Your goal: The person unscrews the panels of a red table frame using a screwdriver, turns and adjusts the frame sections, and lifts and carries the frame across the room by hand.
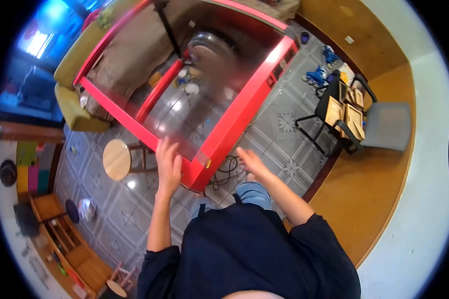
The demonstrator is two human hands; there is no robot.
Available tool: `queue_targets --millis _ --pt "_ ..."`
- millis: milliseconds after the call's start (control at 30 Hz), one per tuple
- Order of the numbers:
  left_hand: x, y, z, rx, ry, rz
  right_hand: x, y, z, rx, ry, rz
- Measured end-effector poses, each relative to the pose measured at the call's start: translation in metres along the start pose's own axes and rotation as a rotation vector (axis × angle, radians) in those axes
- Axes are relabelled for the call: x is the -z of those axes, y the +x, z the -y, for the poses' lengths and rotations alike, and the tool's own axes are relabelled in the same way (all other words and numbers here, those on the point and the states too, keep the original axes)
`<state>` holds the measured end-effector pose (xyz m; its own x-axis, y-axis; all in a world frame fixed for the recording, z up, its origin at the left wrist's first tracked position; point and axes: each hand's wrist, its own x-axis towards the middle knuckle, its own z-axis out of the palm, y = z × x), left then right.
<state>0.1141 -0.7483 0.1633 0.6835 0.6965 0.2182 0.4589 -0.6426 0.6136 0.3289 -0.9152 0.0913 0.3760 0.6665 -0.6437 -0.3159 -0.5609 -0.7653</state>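
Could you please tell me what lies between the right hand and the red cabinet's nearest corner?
In the head view, a looped black cable shows on the tiled floor between the right hand and the red cabinet.

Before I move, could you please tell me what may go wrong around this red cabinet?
First, the black cable lies in loose loops near your right foot, so it might catch your step. Second, the stool stands close by the cabinet, on your left; a shift that way could knock it. Third, your right hand is open and appears off the frame, so a push with the left hand alone might turn the cabinet.
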Motion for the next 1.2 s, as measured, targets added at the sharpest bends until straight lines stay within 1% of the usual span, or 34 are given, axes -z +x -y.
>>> queue_targets --millis 33,67,100,133,167,200,233,300,367,400,467,533,600,667,733,767,800,833,900,933,1000,1033,1067,1100,1167,1200 --pt "-0.001 -0.01 -0.011 0.088 -0.005 -0.04 0.026 0.003 0.0 -0.055 -0.042 0.002" --pt "-0.003 -0.023 -0.022 0.177 -0.013 -0.071 0.052 0.018 -0.022 -0.08 -0.053 -0.027" --pt "-0.008 -0.032 -0.033 0.205 -0.003 -0.067 0.074 0.009 -0.01 -0.137 -0.116 -0.048" --pt "-0.014 -0.04 -0.042 0.215 0.031 -0.03 0.094 0.014 -0.025 -0.117 -0.018 -0.14" --pt "-0.019 -0.047 -0.053 0.221 0.064 0.004 0.114 0.013 -0.027 -0.154 -0.012 -0.131" --pt "-0.023 -0.049 -0.062 0.224 0.124 0.014 0.132 0.012 -0.029 -0.207 -0.038 -0.075" --pt "-0.022 -0.047 -0.073 0.23 0.161 0.017 0.14 0.01 -0.029 -0.219 -0.071 -0.11" --pt "-0.021 -0.044 -0.08 0.24 0.202 0.011 0.15 0.006 -0.036 -0.218 -0.074 -0.117" --pt "-0.023 -0.044 -0.074 0.156 0.276 -0.011 0.147 -0.001 -0.043 -0.214 -0.032 -0.146" --pt "-0.022 -0.044 -0.07 0.158 0.279 -0.013 0.143 -0.006 -0.05 -0.213 -0.032 -0.142" --pt "-0.017 -0.044 -0.059 0.064 0.356 0.024 0.131 -0.015 -0.067 -0.158 0.046 -0.15" --pt "-0.013 -0.04 -0.055 0.047 0.374 0.002 0.123 -0.016 -0.101 -0.129 0.06 -0.145" --pt "-0.013 -0.039 -0.047 -0.004 0.412 0.078 0.125 -0.021 -0.146 -0.17 -0.089 -0.138" --pt "-0.017 -0.043 -0.047 0.005 0.427 0.057 0.135 -0.036 -0.189 -0.254 -0.169 -0.136" --pt "-0.022 -0.044 -0.048 0.032 0.428 -0.004 0.149 -0.067 -0.211 -0.327 -0.092 -0.144" --pt "-0.023 -0.044 -0.049 0.064 0.404 0.005 0.157 -0.08 -0.22 -0.35 -0.031 -0.191" --pt "-0.023 -0.045 -0.049 0.05 0.397 -0.004 0.162 -0.093 -0.226 -0.373 0.029 -0.241" --pt "-0.024 -0.047 -0.049 0.07 0.381 -0.016 0.166 -0.1 -0.232 -0.361 0.03 -0.255" --pt "-0.026 -0.049 -0.052 0.106 0.346 -0.044 0.174 -0.109 -0.235 -0.446 0.081 -0.344" --pt "-0.029 -0.053 -0.059 0.098 0.336 -0.047 0.176 -0.11 -0.233 -0.441 0.081 -0.356" --pt "-0.033 -0.059 -0.076 0.073 0.449 -0.254 0.174 -0.103 -0.227 -0.407 0.095 -0.353" --pt "-0.038 -0.064 -0.084 -0.036 0.352 -0.403 0.172 -0.098 -0.217 -0.369 0.086 -0.314" --pt "-0.046 -0.068 -0.092 -0.09 0.254 -0.467 0.169 -0.09 -0.207 -0.361 0.09 -0.319" --pt "-0.057 -0.074 -0.097 -0.112 0.163 -0.466 0.165 -0.081 -0.194 -0.311 0.093 -0.288" --pt "-0.09 -0.082 -0.098 0.014 -0.084 -0.342 0.158 -0.059 -0.164 -0.228 0.131 -0.249" --pt "-0.104 -0.085 -0.102 0.25 -0.163 -0.178 0.153 -0.044 -0.145 -0.192 0.168 -0.24"
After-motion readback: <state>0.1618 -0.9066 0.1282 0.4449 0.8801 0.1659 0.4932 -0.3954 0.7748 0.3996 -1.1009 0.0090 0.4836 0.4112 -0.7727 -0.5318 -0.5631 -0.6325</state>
